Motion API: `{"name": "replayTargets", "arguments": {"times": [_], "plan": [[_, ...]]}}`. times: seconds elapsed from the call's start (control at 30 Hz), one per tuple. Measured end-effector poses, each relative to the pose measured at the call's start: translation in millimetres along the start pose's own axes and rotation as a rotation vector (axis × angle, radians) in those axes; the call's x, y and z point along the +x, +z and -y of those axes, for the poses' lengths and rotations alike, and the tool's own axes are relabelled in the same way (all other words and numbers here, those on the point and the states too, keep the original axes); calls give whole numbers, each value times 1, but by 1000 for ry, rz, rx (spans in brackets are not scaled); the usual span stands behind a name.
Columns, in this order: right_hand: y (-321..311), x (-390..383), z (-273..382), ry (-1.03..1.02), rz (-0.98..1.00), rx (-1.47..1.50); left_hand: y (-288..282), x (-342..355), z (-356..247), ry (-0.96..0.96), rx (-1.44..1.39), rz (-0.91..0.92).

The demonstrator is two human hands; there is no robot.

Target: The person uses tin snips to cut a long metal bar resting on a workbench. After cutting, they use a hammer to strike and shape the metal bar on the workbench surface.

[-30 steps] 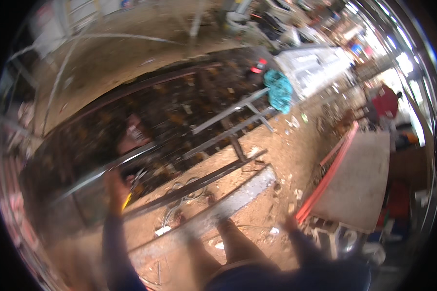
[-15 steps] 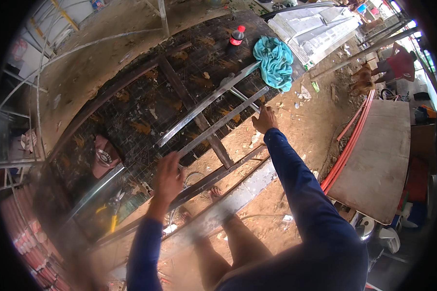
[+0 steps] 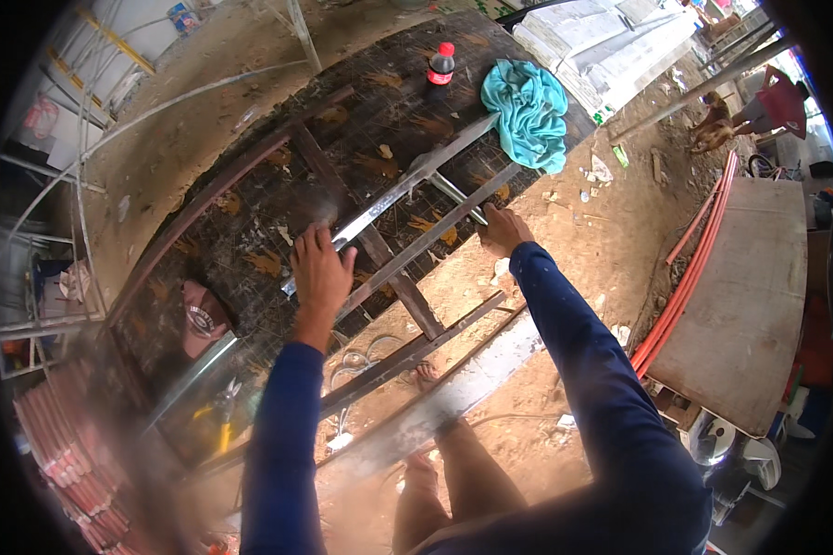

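Observation:
A silvery metal bar (image 3: 379, 208) lies slantwise across the dark table (image 3: 278, 217). My left hand (image 3: 321, 276) grips it near its left end, fingers over the far side and thumb nearer me. In my right hand (image 3: 506, 231) is the handle of a hammer (image 3: 455, 195), closed fingers round its end. The hammer's head rests beside the bar and is partly hidden by it. A second, duller metal bar (image 3: 416, 245) runs almost parallel, nearer me, under the hammer handle. Both bars cross a brown metal crosspiece (image 3: 393, 273) of a frame.
At the far edge stand a cola bottle (image 3: 441, 65) and a bunched teal cloth (image 3: 528, 116). A cap (image 3: 204, 317) and yellow-handled pliers (image 3: 225, 421) lie left. Orange pipes (image 3: 685, 268) and a board (image 3: 727, 296) are right. A dog (image 3: 713, 125) and another person (image 3: 776, 102) are farther off.
My left hand has moved forward from near the duller bar and taken hold of the silvery bar's left end. My right hand keeps the hammer; its head has shifted slightly left along the bar.

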State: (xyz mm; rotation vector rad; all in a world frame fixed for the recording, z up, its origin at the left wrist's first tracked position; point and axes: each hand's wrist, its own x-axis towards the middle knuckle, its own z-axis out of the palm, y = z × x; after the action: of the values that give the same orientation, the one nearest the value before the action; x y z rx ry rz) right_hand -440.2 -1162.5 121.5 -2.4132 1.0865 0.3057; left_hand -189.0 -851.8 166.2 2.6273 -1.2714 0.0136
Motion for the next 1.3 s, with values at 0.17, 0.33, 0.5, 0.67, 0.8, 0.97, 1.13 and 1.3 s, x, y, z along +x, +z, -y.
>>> {"name": "replayTargets", "arguments": {"times": [0.17,0.33,0.5,0.67,0.8,0.97,1.13,1.3], "plan": [[-7,0,-1,-75,-37,87,-6,23,35,27,-151,397],[-32,-2,0,-125,-97,33,-46,31,39,96,-114,348],[-103,-2,40,-179,12,-109,-105,-15,66,186,-94,254],[-177,-11,62,-94,379,-375,-140,-120,85,43,-299,147],[-156,-20,-1,-115,390,-161,-156,-225,70,-102,-530,112],[-139,-51,67,58,105,30,-153,-360,15,-369,-671,78],[-39,-91,111,175,-319,92,-120,-442,-15,-434,-620,3],[-15,-54,75,447,-370,15,-132,-474,-8,-421,-527,117]]}}
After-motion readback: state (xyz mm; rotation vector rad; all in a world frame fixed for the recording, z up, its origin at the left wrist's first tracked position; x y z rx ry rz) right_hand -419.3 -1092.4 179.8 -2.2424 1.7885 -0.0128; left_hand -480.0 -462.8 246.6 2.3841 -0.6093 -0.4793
